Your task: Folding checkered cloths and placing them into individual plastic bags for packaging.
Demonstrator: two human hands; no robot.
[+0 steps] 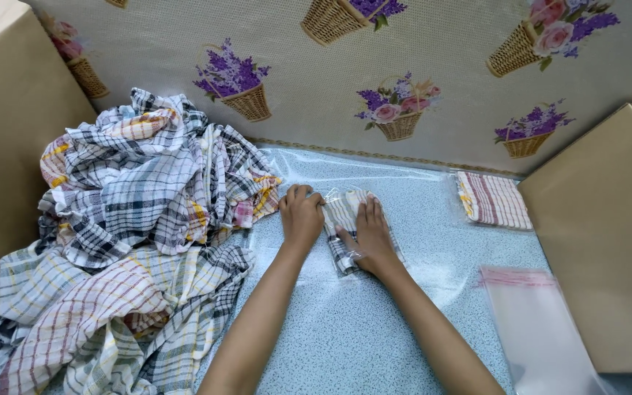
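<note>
A folded checked cloth in a clear plastic bag (343,219) lies on the speckled blue table (345,329) in front of me. My right hand (371,238) lies flat on top of it, fingers spread, pressing it down. My left hand (301,214) is curled at the bag's left edge, its fingers gripping the plastic there. A second bagged folded cloth (493,199), red striped, lies further right near the wall.
A big heap of loose checked cloths (133,219) fills the left side. Empty clear bags (539,333) lie at the lower right beside a brown cardboard box (605,241). Another cardboard panel (1,146) stands at far left. A flower-basket patterned wall (404,66) backs the table.
</note>
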